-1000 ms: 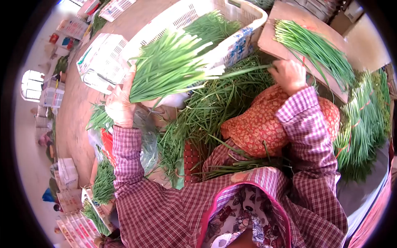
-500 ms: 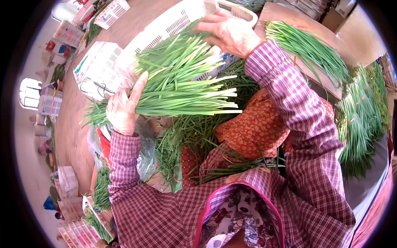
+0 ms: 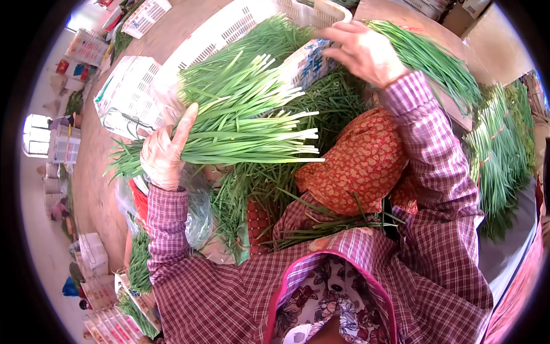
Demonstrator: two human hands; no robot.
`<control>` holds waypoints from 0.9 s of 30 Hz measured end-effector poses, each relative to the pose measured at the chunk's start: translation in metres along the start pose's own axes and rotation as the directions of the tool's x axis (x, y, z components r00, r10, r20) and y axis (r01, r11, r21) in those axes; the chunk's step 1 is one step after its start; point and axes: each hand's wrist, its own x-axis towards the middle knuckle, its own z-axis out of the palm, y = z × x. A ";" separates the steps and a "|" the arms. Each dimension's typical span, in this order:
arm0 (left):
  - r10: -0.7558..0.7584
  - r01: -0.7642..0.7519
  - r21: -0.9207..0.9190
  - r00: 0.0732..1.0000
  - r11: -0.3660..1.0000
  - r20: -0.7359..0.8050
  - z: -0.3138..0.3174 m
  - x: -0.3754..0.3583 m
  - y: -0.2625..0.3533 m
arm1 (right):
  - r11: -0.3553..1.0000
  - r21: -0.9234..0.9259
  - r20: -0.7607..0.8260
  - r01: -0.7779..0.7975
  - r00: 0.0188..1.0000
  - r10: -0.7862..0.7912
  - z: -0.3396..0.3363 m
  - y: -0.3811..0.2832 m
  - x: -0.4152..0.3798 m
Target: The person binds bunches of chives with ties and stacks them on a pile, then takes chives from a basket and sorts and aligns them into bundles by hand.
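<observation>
My left hand (image 3: 164, 153) is closed around a thick bunch of garlic chives (image 3: 246, 140), thumb on top. The pale cut ends point right and the green leaves trail off to the left. My right hand (image 3: 369, 54) is raised near the right end of a white plastic basket (image 3: 229, 27). Its fingers are stretched out and slightly blurred, with nothing visible in them. More chives (image 3: 258, 46) lie in the basket, behind the held bunch. To the right of this hand, a pile of chives (image 3: 427, 63) rests on a board.
Tied chive bundles (image 3: 498, 155) stand at the right. Loose green leaves (image 3: 240, 195) lie below the held bunch, beside a red floral cloth (image 3: 355, 163) over my lap. A white crate (image 3: 129, 94) and clear plastic bag (image 3: 199, 209) are at the left.
My right hand has moved right and slightly down, away from the chives in the basket. The left hand and its bunch have shifted slightly left in view.
</observation>
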 end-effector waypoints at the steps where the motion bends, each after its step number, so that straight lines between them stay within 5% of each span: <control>1: 0.010 -0.010 0.016 1.000 1.000 -0.012 0.000 0.002 0.001 | 0.990 0.065 -0.003 0.129 0.992 -0.129 0.013 -0.009 0.009; 2: 0.012 -0.012 0.015 1.000 1.000 -0.014 -0.001 0.003 0.003 | 0.957 0.129 -0.017 0.258 0.966 -0.258 0.023 -0.016 0.016; 4: 0.016 -0.018 0.073 0.999 0.997 0.033 -0.004 0.004 0.004 | 0.958 0.107 -0.064 0.267 0.963 -0.261 0.015 -0.024 0.016; 6: 0.008 -0.011 0.060 0.998 0.998 0.056 -0.006 0.003 0.004 | 0.973 0.042 0.116 0.227 0.966 -0.231 0.012 -0.031 0.017; 8: -0.006 0.002 0.048 0.996 0.999 0.089 -0.009 -0.001 0.002 | 0.971 -0.048 -0.047 0.234 0.971 -0.236 0.030 0.004 -0.001; 10: -0.009 0.008 0.034 0.999 0.999 0.034 -0.010 0.001 0.000 | 0.988 -0.096 0.040 0.122 0.992 -0.119 0.022 0.014 -0.012; 11: -0.022 0.013 0.108 0.996 0.994 0.081 -0.009 -0.009 -0.006 | 0.978 -0.208 0.243 0.001 0.969 0.051 0.015 0.017 -0.016; 14: -0.011 0.005 0.122 0.999 0.993 0.053 -0.006 -0.010 -0.008 | 0.863 -0.478 0.599 -0.166 0.657 0.458 0.005 0.039 -0.042; 16: -0.001 -0.004 0.108 0.999 0.994 0.046 -0.006 -0.011 -0.009 | 0.909 -0.397 0.599 -0.125 0.715 0.360 0.003 0.033 -0.042; 18: -0.006 -0.002 0.101 0.996 0.995 0.085 -0.006 -0.009 -0.007 | 0.983 -0.174 0.174 -0.059 0.981 0.090 0.002 0.013 -0.030; 20: 0.011 -0.018 0.098 0.998 0.995 0.068 -0.007 -0.004 -0.004 | 0.992 0.082 0.117 -0.101 0.989 0.091 -0.009 -0.026 -0.005; 22: 0.021 -0.026 0.101 0.998 0.995 0.052 -0.007 0.000 -0.002 | 0.968 0.185 -0.090 0.167 0.984 -0.153 0.011 -0.038 0.012; 27: 0.028 -0.026 0.051 0.999 0.998 -0.025 -0.006 0.004 0.002 | 0.922 0.306 -0.038 0.237 0.971 -0.236 0.028 -0.065 0.025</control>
